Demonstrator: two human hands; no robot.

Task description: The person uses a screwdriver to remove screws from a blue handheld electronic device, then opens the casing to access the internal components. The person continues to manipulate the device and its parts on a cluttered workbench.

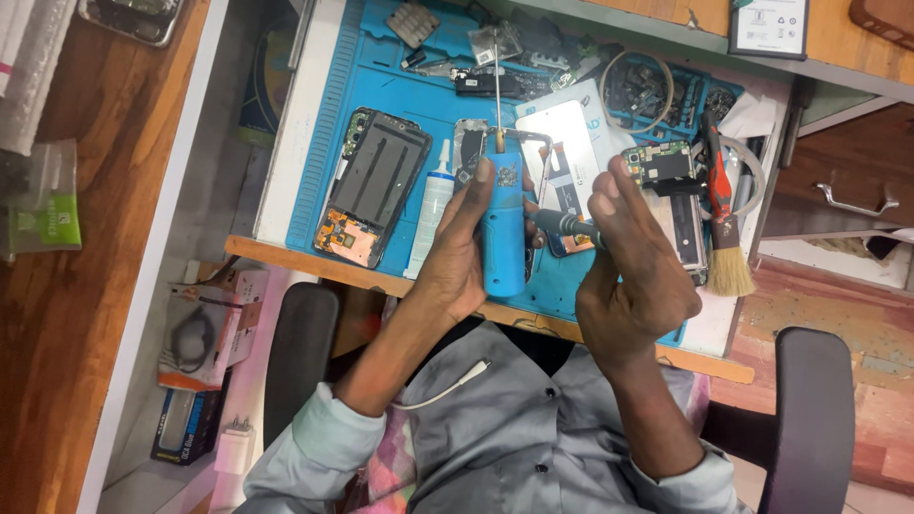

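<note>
While its long axis runs up the frame, away from the person, the blue electric screwdriver stands upright over the blue work mat, its thin metal bit pointing toward the far edge of the bench. The left hand is closed around its body, forefinger laid along the side. The right hand, just beside it, grips a dark green handled tool whose tip points left toward the screwdriver. Under both lies an opened phone frame. Left of it sit a white glue tube and an opened black phone. A white rectangular card rests at top right, a brush to the right.
</note>
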